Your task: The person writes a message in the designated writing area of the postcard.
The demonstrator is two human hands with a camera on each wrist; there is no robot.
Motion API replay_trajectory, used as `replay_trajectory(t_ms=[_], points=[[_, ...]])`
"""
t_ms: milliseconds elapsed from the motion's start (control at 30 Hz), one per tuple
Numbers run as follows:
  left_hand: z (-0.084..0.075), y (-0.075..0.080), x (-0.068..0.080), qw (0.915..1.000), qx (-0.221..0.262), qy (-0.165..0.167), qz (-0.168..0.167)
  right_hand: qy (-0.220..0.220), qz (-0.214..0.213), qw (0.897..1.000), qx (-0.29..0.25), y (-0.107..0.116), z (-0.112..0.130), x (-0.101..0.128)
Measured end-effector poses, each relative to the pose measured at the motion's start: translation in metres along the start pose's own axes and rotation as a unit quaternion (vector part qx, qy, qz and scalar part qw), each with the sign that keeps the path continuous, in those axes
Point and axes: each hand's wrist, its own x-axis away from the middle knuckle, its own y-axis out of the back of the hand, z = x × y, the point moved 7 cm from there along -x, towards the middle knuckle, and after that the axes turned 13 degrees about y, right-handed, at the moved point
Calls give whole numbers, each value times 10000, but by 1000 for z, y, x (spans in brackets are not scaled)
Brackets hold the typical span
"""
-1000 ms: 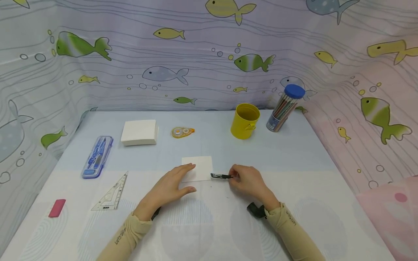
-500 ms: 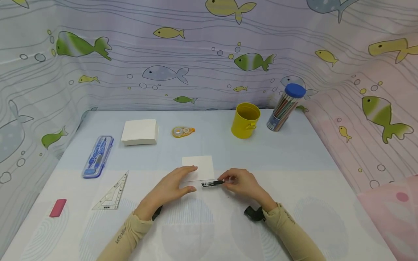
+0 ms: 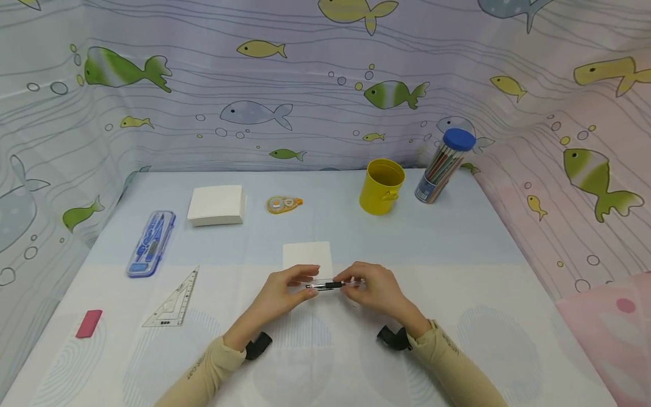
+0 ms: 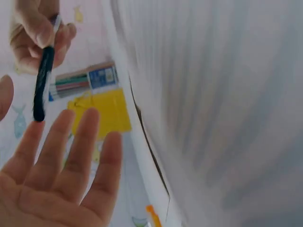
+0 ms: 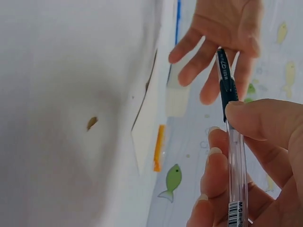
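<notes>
Right hand (image 3: pixel 378 288) pinches pen (image 3: pixel 325 285) by its barrel, left hand (image 3: pixel 285 291) relaxed at the capped end: pull cap straight off, over the card (image 3: pixel 307 253).

One pen (image 3: pixel 325 285), one card (image 3: pixel 307 254), one cup (image 3: pixel 381 186), two hands

Both hands are meeting over the white card (image 3: pixel 307 254) at mid-bench (image 3: pixel 508 316), with the pen (image 3: pixel 325 285) lying across between them. Behind, the yellow cup (image 3: pixel 381 186) and pencil tube (image 3: pixel 443 168) are blocking the far right; the paper stack (image 3: pixel 216 205) and tape dispenser (image 3: pixel 283 204) are standing far left. Open bench is lying right of the right hand (image 3: pixel 376 288).
</notes>
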Motion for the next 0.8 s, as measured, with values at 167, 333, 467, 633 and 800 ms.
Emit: replay_trajectory(t_ms=[167, 333, 467, 633, 800], points=[[-4, 3, 3, 9983, 394, -135, -409, 238, -258, 9994, 74, 6, 10, -1], [-7, 6, 6, 9949, 476, -243, -856, 402, -515, 9978, 148, 9, 15, 0], [-8, 7, 7, 9921, 405, -258, -1162, 471, -634, 9967, 174, 9, 17, 0], [-4, 6, 6, 9919, 301, 32, -1231, 563, -757, 9951, 302, 10, 19, -1], [-4, 5, 7, 9918, 327, 165, -1225, 513, -843, 9945, 357, 10, 20, -1]])
